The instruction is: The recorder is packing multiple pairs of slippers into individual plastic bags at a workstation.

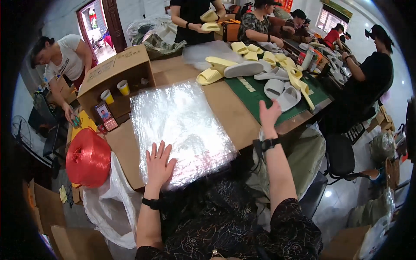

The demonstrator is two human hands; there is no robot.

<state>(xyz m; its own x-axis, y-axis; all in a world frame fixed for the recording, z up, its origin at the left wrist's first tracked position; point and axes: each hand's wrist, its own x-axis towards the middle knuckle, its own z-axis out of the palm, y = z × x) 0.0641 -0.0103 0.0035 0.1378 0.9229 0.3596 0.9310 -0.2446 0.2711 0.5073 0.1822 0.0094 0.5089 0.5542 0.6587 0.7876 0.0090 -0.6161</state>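
Note:
My left hand (159, 166) lies flat, fingers spread, on the near left part of a stack of clear plastic bags (184, 119) on the table. Stretched forward to the right, my right hand (269, 115) is open with nothing visible in it. It is nearest a pair of grey slippers (289, 99) at the front of a green mat (242, 96); whether the fingertips touch them I cannot tell. Behind the pair lie more grey slippers (243, 69) and several pale yellow slippers (209, 77), loosely heaped.
An open cardboard box (117, 65) holding yellow-and-white cups (123, 88) stands left of the bags, with a phone (106, 116) before it. A red twine roll (89, 157) sits at the left edge. Other people work around; one holds yellow slippers (210, 27) across the table.

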